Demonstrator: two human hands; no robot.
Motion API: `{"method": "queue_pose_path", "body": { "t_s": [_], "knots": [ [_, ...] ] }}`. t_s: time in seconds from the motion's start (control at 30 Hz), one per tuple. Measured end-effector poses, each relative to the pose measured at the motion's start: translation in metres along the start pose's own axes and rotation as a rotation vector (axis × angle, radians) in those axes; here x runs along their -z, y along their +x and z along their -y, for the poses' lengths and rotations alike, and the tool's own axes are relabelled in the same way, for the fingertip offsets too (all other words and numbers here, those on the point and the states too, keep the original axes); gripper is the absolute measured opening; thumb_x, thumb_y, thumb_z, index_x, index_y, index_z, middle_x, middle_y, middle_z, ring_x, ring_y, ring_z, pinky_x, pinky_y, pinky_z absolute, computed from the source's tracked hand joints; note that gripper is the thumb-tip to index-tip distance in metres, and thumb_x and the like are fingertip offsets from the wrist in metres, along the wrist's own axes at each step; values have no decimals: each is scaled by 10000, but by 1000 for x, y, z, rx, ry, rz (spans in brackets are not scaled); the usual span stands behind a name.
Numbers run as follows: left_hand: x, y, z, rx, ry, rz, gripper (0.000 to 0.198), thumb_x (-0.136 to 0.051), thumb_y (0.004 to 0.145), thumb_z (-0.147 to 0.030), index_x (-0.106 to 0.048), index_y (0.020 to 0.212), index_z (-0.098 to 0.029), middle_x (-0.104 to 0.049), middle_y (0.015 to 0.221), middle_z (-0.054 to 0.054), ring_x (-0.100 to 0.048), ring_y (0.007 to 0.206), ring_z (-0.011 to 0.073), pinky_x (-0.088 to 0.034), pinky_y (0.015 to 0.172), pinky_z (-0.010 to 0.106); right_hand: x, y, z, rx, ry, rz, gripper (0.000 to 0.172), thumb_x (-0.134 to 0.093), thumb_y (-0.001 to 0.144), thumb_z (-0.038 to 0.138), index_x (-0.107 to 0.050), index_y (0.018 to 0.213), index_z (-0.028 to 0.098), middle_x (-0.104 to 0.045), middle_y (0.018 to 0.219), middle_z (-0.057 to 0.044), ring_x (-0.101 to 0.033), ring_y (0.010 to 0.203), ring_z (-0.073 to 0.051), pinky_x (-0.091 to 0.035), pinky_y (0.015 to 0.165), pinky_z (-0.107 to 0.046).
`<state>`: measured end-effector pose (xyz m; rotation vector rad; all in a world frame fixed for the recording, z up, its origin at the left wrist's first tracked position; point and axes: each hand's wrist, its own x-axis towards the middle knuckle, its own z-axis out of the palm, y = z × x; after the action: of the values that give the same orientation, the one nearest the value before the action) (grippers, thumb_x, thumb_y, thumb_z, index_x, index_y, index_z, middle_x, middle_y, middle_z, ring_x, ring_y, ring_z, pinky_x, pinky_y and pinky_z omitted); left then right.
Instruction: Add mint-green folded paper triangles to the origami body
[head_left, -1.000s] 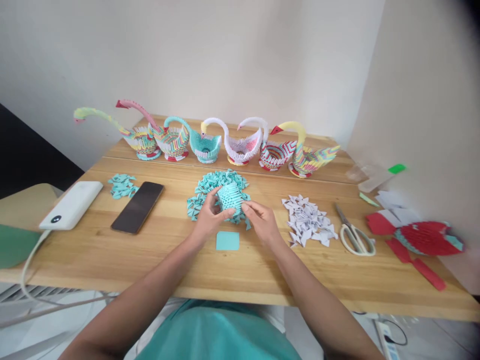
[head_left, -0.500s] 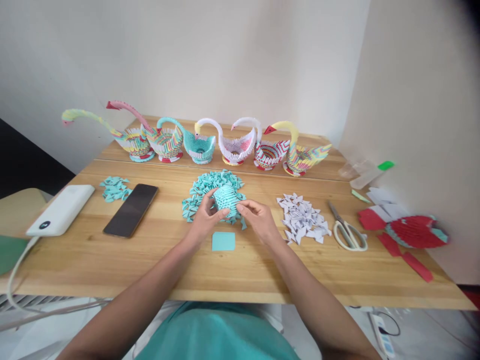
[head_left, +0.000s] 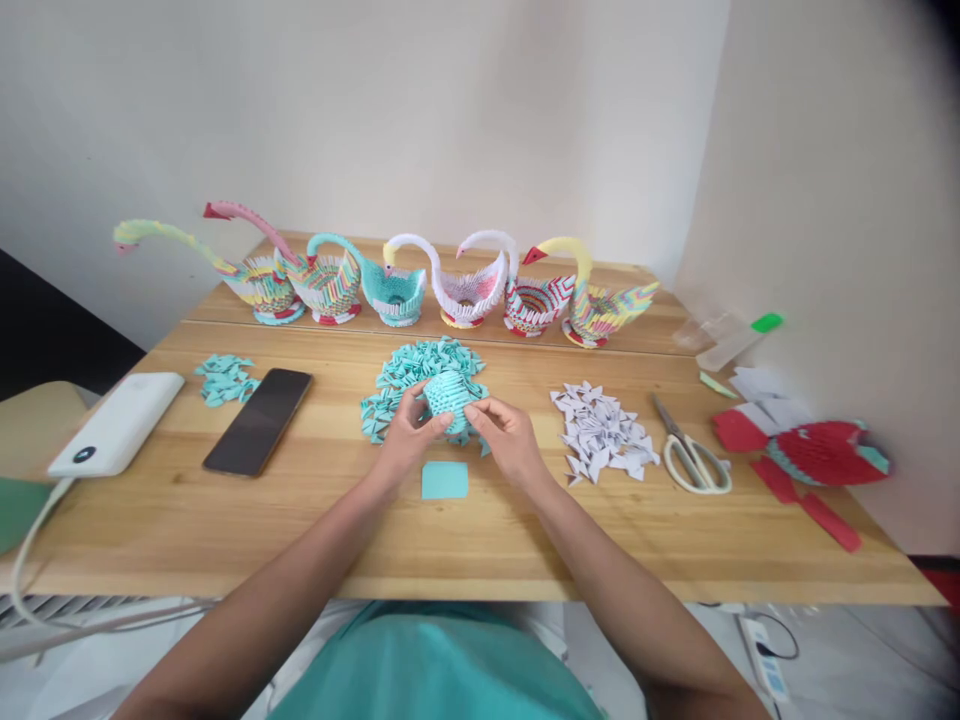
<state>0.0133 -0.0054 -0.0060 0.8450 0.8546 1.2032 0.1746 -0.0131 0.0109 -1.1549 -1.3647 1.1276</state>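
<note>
A rounded turquoise body of interlocked folded paper pieces (head_left: 448, 393) is held up between my hands. My left hand (head_left: 411, 432) grips its left side, thumb across the front. On its right edge, the fingers and thumb of my right hand (head_left: 507, 430) are pinched together; whether a loose piece is between them is too small to tell. Right behind lies a pile of turquoise folded paper triangles (head_left: 409, 365), partly hidden by the held body. Flat on the table in front is a turquoise paper rectangle (head_left: 445, 480).
Several paper swans (head_left: 395, 295) line the back. At left are a phone (head_left: 259, 422), a power bank (head_left: 116, 425) and a small turquoise heap (head_left: 225, 380). White paper triangles (head_left: 604, 435), scissors (head_left: 694, 455) and a red paper model (head_left: 825, 452) lie at right on the wooden table (head_left: 300, 560).
The view has shifted slightly. My right fingertips have moved in closer against the front right of the turquoise paper body, and my left hand keeps its grip.
</note>
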Motion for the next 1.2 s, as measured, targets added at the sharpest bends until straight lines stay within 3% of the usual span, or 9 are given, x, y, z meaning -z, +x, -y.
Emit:
{"method": "queue_pose_path", "body": {
  "t_s": [0.13,0.23,0.37,0.5,0.67,0.87,1.03,1.2],
  "knots": [
    [-2,-1,-1,56,-136,41,677,-817,724,-381,-477,1298,-263,-648,1163,60,-678,1009,230,-597,861,414,5,2,1,12,57,-9,463,-524,911,594,-748,1040,210,-756,966,-62,-680,938,-222,-520,845,-333],
    [-2,-1,-3,67,-188,33,648,-819,727,-384,-493,1273,-260,-655,1182,58,-690,1009,226,-591,902,445,10,2,6,26,39,-12,495,-495,925,602,-746,1088,208,-771,993,-77,-698,985,-237,-527,886,-357],
    [-3,-1,-5,85,-226,65,527,-785,766,-416,-523,1179,-222,-674,1157,69,-693,1020,227,-574,940,465,10,1,10,68,-112,28,365,-628,873,502,-758,1040,204,-767,1062,-79,-690,1014,-249,-518,909,-369],
    [-3,-2,-5,92,-232,73,529,-789,760,-426,-516,1163,-221,-689,1107,62,-696,1007,226,-578,926,458,5,1,6,163,-241,10,245,-718,804,395,-763,973,224,-762,1015,-63,-671,995,-247,-487,945,-384],
    [-3,-2,-4,101,-228,89,560,-799,748,-421,-517,1191,-227,-686,1113,65,-685,1043,232,-574,925,448,3,1,2,192,-278,-14,158,-715,801,383,-744,854,237,-729,887,-47,-648,898,-240,-494,880,-383],
    [-2,-1,-3,120,-240,85,525,-810,738,-391,-556,1156,-202,-676,1147,79,-677,1055,234,-572,933,440,6,1,5,199,-265,-15,132,-695,820,370,-734,815,244,-722,887,-35,-640,902,-234,-483,883,-372],
    [-2,-2,-6,162,-268,57,579,-804,749,-368,-510,1233,-246,-687,1112,46,-697,944,193,-585,896,429,9,0,7,170,-205,50,308,-565,916,457,-761,885,221,-736,917,-51,-652,906,-233,-492,872,-362],
    [-3,-2,-8,179,-272,65,480,-779,776,-389,-537,1155,-222,-702,1107,59,-705,909,196,-588,876,423,13,1,6,129,-144,12,461,-495,934,568,-779,980,207,-765,1003,-74,-675,975,-257,-504,902,-387]
  ]
}}
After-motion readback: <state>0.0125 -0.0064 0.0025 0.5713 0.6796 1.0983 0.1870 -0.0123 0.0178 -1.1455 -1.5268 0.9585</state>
